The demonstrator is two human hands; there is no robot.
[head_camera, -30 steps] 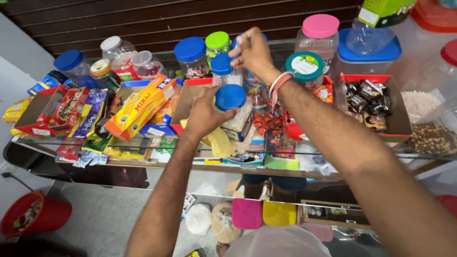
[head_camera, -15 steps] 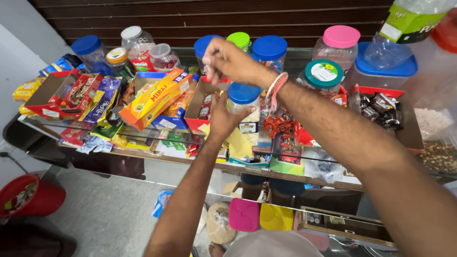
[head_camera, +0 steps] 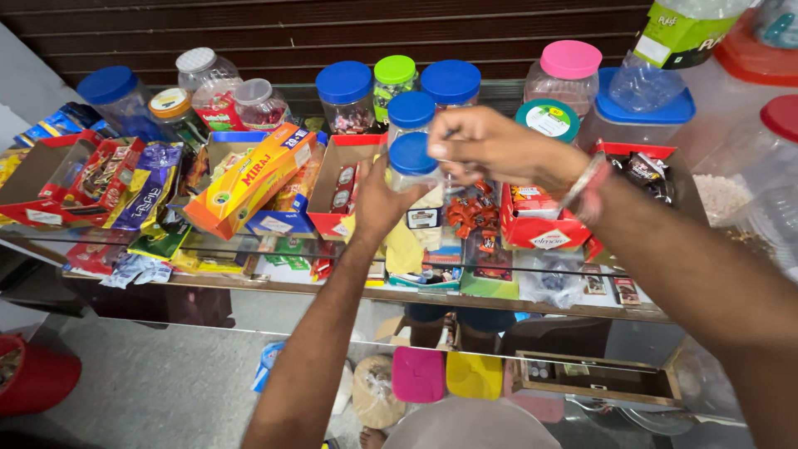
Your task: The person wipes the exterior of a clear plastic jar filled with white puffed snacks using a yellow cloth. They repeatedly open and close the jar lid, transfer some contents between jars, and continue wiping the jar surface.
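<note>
left hand (head_camera: 384,199): wrapped around side of a small clear jar with blue lid (head_camera: 414,179), gripping it, thumb up by the lid
right hand (head_camera: 490,148): above and just right of that jar, fingers curled shut, fingertips pinched on something small and dark; cannot tell what it is
held jar: clear plastic, upright, lifted just over the glass counter (head_camera: 249,287), in front of the back row of jars, between an open red carton and a heap of red wrapped sweets (head_camera: 467,214)
wrist: red and white band (head_camera: 584,185) on right wrist
back row: more blue-lidded jars (head_camera: 345,96), green-lidded jar (head_camera: 394,79), pink-lidded jar (head_camera: 565,75), teal-lidded jar (head_camera: 549,120)
left of hands: orange box (head_camera: 249,179) lying tilted across open cartons, purple packets (head_camera: 148,187) beside it
right of hands: red carton (head_camera: 540,224) just under right wrist, touching the sweets heap
counter: glass top, sachets and packets visible on shelf beneath
below counter: pink stool (head_camera: 418,374) and yellow stool (head_camera: 474,376) side by side, red bucket (head_camera: 37,378) far left on floor
</note>
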